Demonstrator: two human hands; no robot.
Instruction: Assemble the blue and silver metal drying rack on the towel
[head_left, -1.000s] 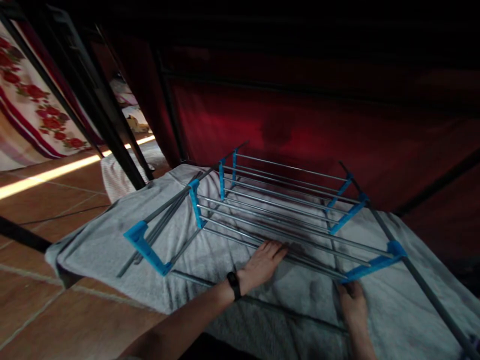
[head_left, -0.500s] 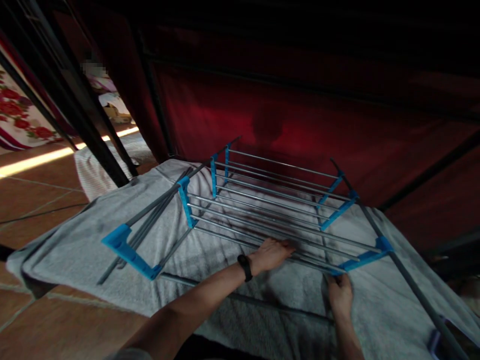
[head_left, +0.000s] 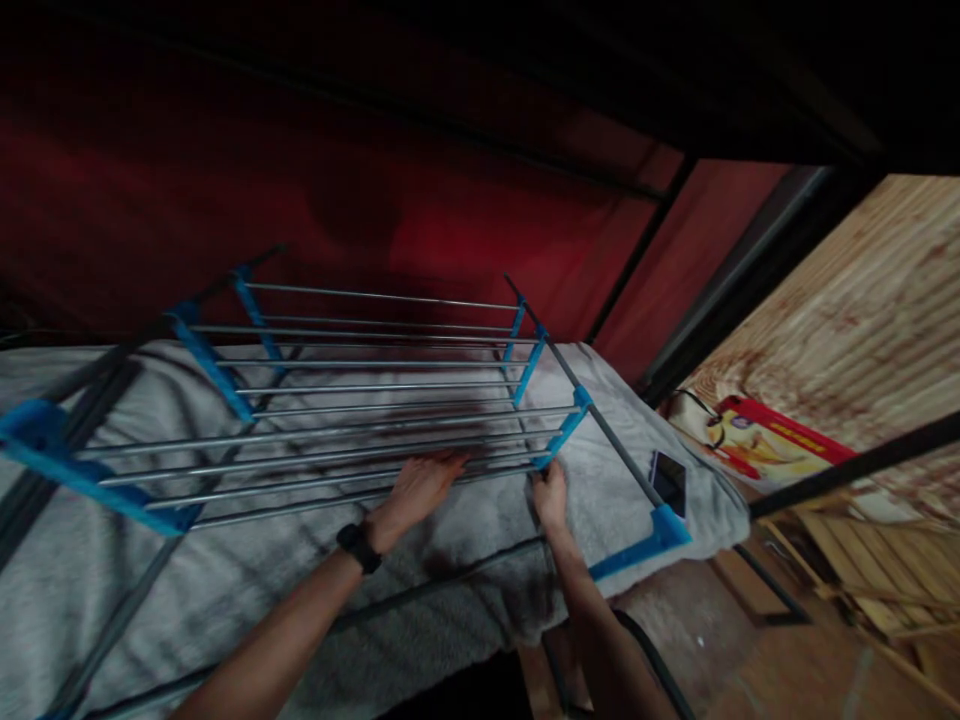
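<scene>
Head view showed a folding drying rack, grey metal rods in blue plastic brackets, lying flat on a white towel spread beneath it. The left hand, a black watch on its wrist, lay with fingers stretched flat over the nearest rods, while the right hand had its fingers closed around the rod end by a blue bracket. A dark phone rested on the towel just beside the rack's right rail, with red fabric hanging behind.
</scene>
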